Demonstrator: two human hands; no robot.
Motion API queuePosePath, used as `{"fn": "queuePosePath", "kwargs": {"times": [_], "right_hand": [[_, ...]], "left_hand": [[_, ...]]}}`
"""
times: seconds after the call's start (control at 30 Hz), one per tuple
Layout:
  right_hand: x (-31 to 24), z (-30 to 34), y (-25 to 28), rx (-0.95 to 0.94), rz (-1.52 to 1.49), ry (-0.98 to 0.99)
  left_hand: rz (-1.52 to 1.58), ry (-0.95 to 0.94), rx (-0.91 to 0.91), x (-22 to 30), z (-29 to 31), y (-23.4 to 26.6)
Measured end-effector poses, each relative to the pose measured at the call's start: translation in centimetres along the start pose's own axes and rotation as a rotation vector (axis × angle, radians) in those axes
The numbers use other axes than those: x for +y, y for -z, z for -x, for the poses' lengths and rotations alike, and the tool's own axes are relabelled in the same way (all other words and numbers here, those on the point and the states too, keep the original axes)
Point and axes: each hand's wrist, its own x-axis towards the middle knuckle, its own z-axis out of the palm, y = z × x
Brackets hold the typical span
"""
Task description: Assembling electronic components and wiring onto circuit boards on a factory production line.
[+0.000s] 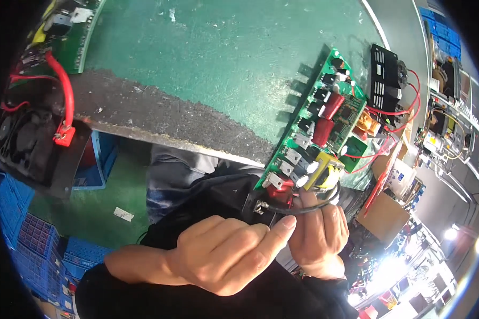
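The left hand [223, 255] was curled loosely, its forefinger stretched out so that the tip pressed against a thin black wire [303, 209] just below the near end of a green circuit board [319, 127]. The right hand [320, 236] was clenched around that same wire, which looped up over its knuckles toward the board. The board lay at the front edge of the green counter [223, 58], its near end overhanging the edge above the hands, and it carried a yellow transformer [324, 173], red capacitors [327, 117] and a red terminal block [279, 186] at the near corner. A black finned heat sink [383, 80] sat just beyond the board (red leads ran from it). At far left a thick red cable [64, 95] ended in a red connector, with blue crates [32, 244] on the floor below.
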Motion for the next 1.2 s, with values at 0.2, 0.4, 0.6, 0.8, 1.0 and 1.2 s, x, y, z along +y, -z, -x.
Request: {"fn": "queuePosePath", "kwargs": {"times": [0.2, 0.4, 0.6, 0.8, 1.0, 1.2], "right_hand": [[-0.6, 2.3, 1.0, 0.217, 0.032, -0.031], [-3.6, 4.0, 0.5, 0.390, -0.713, -0.121], [-3.6, 4.3, 0.7, 0.441, -0.957, -0.323], [-2.9, 4.9, -0.4, 0.469, -1.284, -0.402], [-3.2, 5.3, -0.8, 0.525, -1.367, -0.465], [-2.6, 5.9, -1.6, 0.459, -1.349, -0.344]], "left_hand": [[0.286, 0.341, 0.002, 2.9, 0.3, 0.9], [0.180, 0.362, 0.056, 4.8, -0.8, 0.1], [0.282, 0.457, -0.032, 5.3, -0.2, 0.1], [0.071, 0.267, -0.031, 5.9, -0.1, 0.2], [0.181, 0.315, -0.039, 6.3, 0.0, -0.2], [0.226, 0.321, 0.050, 6.5, 0.9, -1.4]]}}
